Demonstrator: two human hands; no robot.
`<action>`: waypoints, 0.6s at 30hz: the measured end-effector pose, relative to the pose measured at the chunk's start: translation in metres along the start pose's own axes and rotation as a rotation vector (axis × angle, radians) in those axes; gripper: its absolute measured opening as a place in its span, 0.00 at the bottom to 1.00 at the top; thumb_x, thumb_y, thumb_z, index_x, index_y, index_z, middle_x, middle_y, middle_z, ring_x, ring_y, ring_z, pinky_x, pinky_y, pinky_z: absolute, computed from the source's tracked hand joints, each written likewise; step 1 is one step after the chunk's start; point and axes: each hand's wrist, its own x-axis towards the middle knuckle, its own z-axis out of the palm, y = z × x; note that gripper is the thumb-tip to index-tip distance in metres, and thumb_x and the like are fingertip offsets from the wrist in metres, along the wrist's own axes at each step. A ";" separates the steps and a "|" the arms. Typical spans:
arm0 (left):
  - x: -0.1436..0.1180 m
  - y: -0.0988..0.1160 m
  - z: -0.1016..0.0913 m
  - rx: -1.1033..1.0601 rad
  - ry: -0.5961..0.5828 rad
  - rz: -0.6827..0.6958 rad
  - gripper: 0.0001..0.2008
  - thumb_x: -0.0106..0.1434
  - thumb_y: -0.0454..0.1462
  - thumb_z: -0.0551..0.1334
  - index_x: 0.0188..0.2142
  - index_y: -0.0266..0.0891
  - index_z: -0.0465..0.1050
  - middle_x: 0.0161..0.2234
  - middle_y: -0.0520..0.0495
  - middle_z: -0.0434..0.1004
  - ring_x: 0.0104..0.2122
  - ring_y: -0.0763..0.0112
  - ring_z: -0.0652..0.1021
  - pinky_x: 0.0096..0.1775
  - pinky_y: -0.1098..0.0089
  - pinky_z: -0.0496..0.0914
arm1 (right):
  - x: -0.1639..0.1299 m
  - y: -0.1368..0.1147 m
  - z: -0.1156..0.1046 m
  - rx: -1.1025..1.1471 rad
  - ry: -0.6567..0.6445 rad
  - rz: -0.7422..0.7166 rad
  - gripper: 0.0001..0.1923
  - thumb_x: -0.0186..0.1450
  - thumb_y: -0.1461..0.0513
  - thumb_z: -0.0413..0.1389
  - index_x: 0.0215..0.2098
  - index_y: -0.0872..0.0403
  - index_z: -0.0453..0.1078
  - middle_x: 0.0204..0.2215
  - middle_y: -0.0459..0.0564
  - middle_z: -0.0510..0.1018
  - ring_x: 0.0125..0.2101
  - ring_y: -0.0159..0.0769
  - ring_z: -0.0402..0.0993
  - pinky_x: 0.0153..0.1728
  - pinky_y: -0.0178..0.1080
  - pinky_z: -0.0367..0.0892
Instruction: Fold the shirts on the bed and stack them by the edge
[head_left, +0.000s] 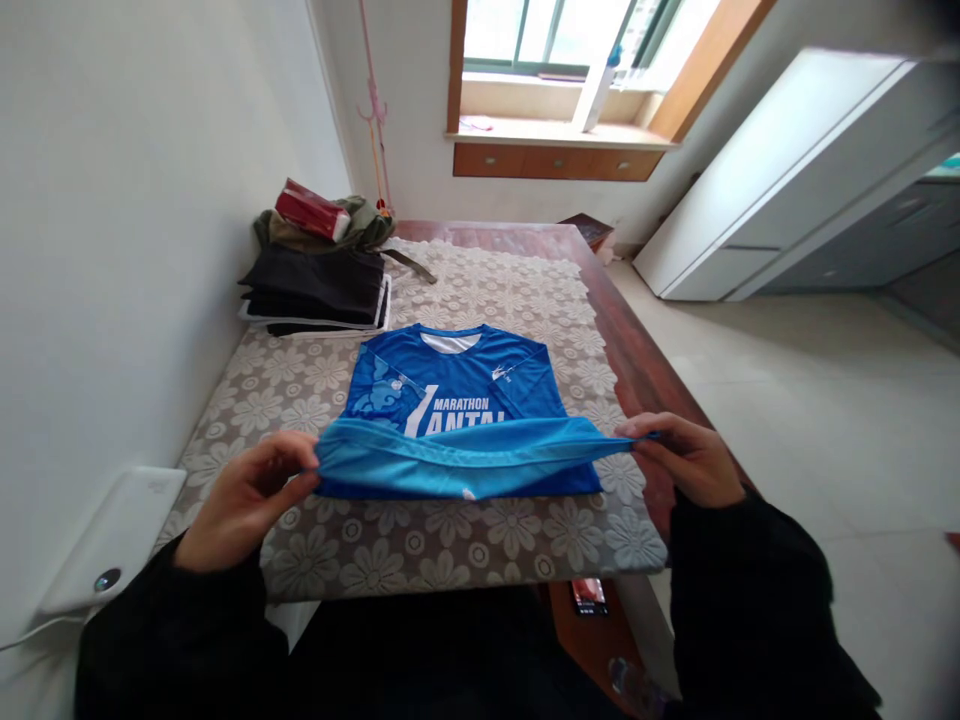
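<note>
A blue T-shirt [457, 390] with white MARATHON lettering lies on the patterned tablecloth, its neckline pointing away from me. The lighter blue bottom part is lifted off the table and stretched between my hands, covering the lower part of the print. My left hand [251, 490] pinches the left end of this raised edge between thumb and fingers. At the opposite end, my right hand [686, 455] pinches the right corner near the table's right side. Both sleeves look tucked in over the shirt's front.
Folded dark clothes [315, 285] are stacked at the back left by the wall, with a red packet [309, 210] on top. A white device [120, 535] with a cable stands at the left. Below the table's front edge lies a phone [589, 595]. Lace-patterned cloth [517, 290] covers the wooden table [637, 330].
</note>
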 end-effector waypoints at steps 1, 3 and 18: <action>-0.012 0.002 -0.004 -0.034 0.018 0.016 0.13 0.63 0.47 0.76 0.34 0.45 0.76 0.40 0.48 0.82 0.39 0.65 0.83 0.40 0.72 0.79 | -0.004 -0.007 -0.003 0.023 -0.013 0.001 0.16 0.64 0.45 0.73 0.36 0.48 0.83 0.36 0.52 0.87 0.38 0.45 0.86 0.41 0.41 0.83; -0.035 0.003 -0.013 -0.091 0.040 0.007 0.10 0.64 0.44 0.75 0.35 0.49 0.76 0.42 0.49 0.83 0.40 0.65 0.84 0.40 0.72 0.80 | -0.016 -0.018 -0.012 0.057 -0.052 0.011 0.15 0.64 0.46 0.73 0.35 0.48 0.83 0.35 0.52 0.88 0.39 0.46 0.87 0.41 0.42 0.84; -0.103 -0.020 -0.032 -0.046 0.206 -0.257 0.11 0.55 0.55 0.74 0.38 0.72 0.79 0.27 0.53 0.80 0.34 0.50 0.82 0.36 0.50 0.78 | -0.060 -0.052 -0.031 0.003 -0.064 0.096 0.14 0.64 0.45 0.72 0.34 0.44 0.86 0.31 0.55 0.87 0.32 0.50 0.88 0.34 0.43 0.86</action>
